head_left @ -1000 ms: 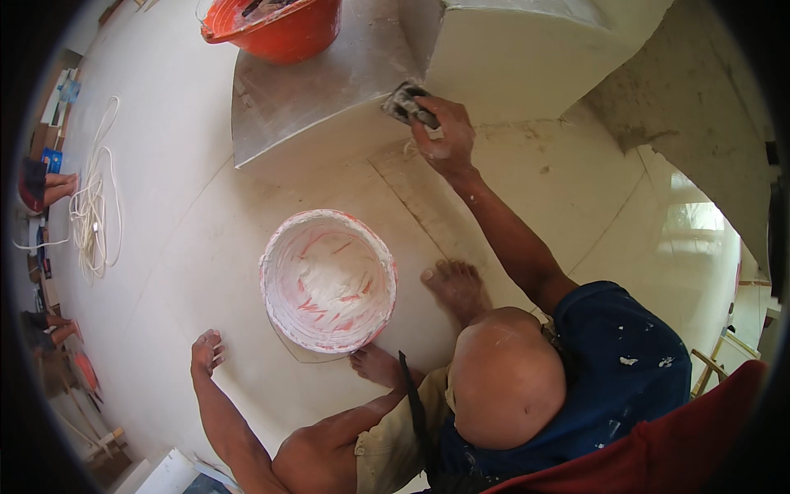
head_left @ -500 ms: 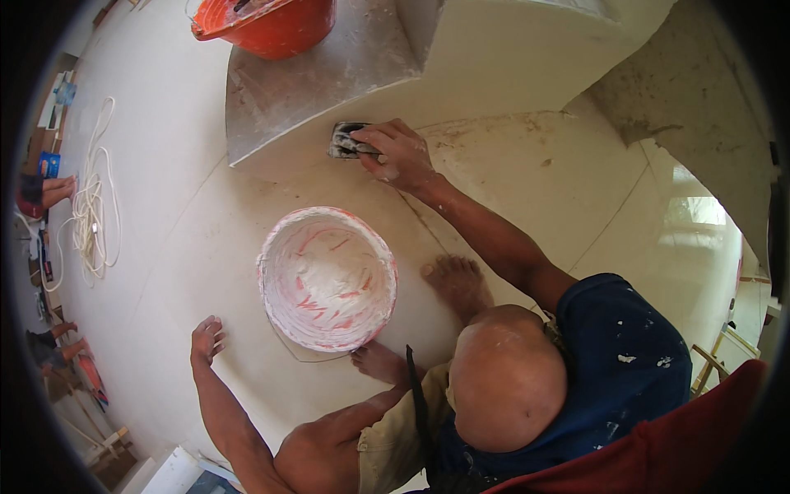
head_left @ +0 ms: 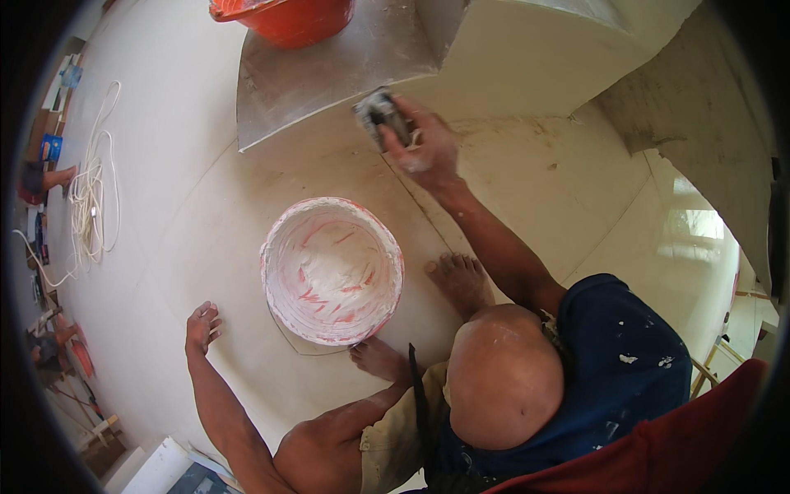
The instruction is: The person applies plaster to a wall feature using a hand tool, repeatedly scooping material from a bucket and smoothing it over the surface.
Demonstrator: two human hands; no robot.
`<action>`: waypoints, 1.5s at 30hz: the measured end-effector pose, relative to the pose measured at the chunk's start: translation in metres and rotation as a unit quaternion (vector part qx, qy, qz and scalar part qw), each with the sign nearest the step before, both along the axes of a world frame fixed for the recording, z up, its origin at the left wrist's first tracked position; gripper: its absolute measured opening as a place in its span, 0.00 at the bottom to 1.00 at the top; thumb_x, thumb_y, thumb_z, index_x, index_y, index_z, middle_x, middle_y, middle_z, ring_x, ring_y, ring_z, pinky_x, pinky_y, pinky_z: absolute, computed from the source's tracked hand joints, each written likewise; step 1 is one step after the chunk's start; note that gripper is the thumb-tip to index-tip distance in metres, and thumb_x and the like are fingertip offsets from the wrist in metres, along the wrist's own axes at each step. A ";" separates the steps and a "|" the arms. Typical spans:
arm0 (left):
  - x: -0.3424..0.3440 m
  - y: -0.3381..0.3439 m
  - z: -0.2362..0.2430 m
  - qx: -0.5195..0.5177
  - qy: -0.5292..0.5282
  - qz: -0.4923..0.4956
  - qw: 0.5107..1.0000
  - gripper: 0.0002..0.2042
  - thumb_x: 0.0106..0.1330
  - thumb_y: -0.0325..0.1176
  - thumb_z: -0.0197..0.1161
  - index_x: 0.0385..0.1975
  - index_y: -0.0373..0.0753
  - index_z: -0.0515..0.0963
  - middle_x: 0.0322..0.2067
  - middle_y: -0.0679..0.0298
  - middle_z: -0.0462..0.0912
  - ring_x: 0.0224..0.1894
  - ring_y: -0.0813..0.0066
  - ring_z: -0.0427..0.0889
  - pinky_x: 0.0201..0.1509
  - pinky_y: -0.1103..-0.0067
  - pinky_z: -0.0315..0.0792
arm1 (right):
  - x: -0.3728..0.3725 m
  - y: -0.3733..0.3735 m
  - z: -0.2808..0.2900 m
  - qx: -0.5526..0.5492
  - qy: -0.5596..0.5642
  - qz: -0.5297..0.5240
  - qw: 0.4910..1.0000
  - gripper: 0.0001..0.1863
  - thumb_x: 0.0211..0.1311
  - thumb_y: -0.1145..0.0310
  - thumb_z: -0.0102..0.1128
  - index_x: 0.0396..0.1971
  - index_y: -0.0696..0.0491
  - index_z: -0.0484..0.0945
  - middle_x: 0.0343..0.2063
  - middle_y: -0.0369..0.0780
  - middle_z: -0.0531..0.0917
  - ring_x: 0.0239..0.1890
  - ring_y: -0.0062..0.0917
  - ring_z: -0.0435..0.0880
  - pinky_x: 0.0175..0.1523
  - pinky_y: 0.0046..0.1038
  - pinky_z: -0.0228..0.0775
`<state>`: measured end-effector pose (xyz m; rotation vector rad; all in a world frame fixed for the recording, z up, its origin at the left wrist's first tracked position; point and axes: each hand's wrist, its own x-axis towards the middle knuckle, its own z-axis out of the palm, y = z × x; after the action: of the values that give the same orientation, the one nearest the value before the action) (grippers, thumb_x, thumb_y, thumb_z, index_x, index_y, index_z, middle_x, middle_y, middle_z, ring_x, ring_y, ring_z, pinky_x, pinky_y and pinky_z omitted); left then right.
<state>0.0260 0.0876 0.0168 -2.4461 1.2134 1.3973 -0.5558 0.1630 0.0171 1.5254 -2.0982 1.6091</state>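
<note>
My right hand (head_left: 425,146) is closed around a small dark flat scraper (head_left: 382,117) smeared with white plaster. Hand and scraper are in front of the upright face of a pale step (head_left: 329,136), near its upper edge; whether they touch it I cannot tell. My left hand (head_left: 203,328) hangs out to the left with its fingers loosely bent and apart, holding nothing. Between my hands, at my feet, stands a red bucket (head_left: 271,288) coated inside with white plaster, with a pale heap at its bottom.
An orange-red basin (head_left: 309,23) stands on the grey top of the step (head_left: 329,78). A coil of white cable (head_left: 90,198) lies on the pale floor at the left. Other people's legs (head_left: 59,177) and scattered things line the far left. A grey slanted panel (head_left: 699,123) rises at the right.
My right hand has lifted the scraper up and to the right along the step's face, turning it. The left hand has barely moved. The view has shifted slightly.
</note>
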 end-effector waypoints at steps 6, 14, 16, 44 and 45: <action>0.014 0.008 -0.006 0.027 -0.022 0.005 0.999 0.31 0.65 0.48 0.64 0.66 0.44 0.66 0.53 0.66 0.77 0.47 0.72 0.77 0.45 0.72 0.73 | -0.046 0.010 0.033 -0.039 0.075 -0.085 0.993 0.16 0.52 0.65 0.70 0.43 0.49 0.83 0.32 0.41 0.86 0.32 0.35 0.85 0.40 0.34 0.77; 0.005 -0.001 -0.008 0.004 -0.010 -0.003 1.000 0.32 0.64 0.48 0.65 0.66 0.43 0.65 0.53 0.65 0.77 0.48 0.71 0.77 0.45 0.72 0.73 | -0.024 -0.012 0.027 0.007 0.017 -0.080 0.997 0.16 0.52 0.64 0.68 0.42 0.49 0.81 0.35 0.42 0.85 0.36 0.38 0.85 0.42 0.36 0.77; 0.008 0.001 -0.004 0.004 -0.010 -0.003 1.000 0.32 0.64 0.49 0.65 0.66 0.44 0.66 0.53 0.65 0.77 0.48 0.71 0.77 0.46 0.72 0.73 | 0.002 -0.021 0.022 0.019 0.003 -0.043 0.999 0.17 0.52 0.64 0.67 0.43 0.49 0.80 0.37 0.43 0.84 0.38 0.39 0.84 0.43 0.37 0.77; 0.021 0.007 0.000 -0.004 -0.004 0.012 1.000 0.31 0.66 0.48 0.64 0.66 0.44 0.66 0.53 0.66 0.78 0.46 0.72 0.78 0.44 0.73 0.73 | 0.039 -0.044 -0.030 -0.063 0.055 0.150 0.985 0.19 0.49 0.71 0.71 0.44 0.48 0.79 0.39 0.38 0.83 0.39 0.33 0.83 0.43 0.31 0.78; 0.026 0.008 0.001 -0.009 -0.006 0.017 1.000 0.31 0.66 0.48 0.64 0.66 0.44 0.66 0.53 0.66 0.78 0.46 0.72 0.78 0.44 0.73 0.73 | 0.035 -0.039 -0.029 -0.080 0.057 0.130 0.987 0.19 0.50 0.72 0.71 0.44 0.49 0.79 0.39 0.39 0.83 0.39 0.32 0.83 0.43 0.31 0.78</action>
<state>0.0518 0.0956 0.0182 -2.4945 1.1931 1.3837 -0.5209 0.1242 -0.0116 1.8477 -1.7254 1.6747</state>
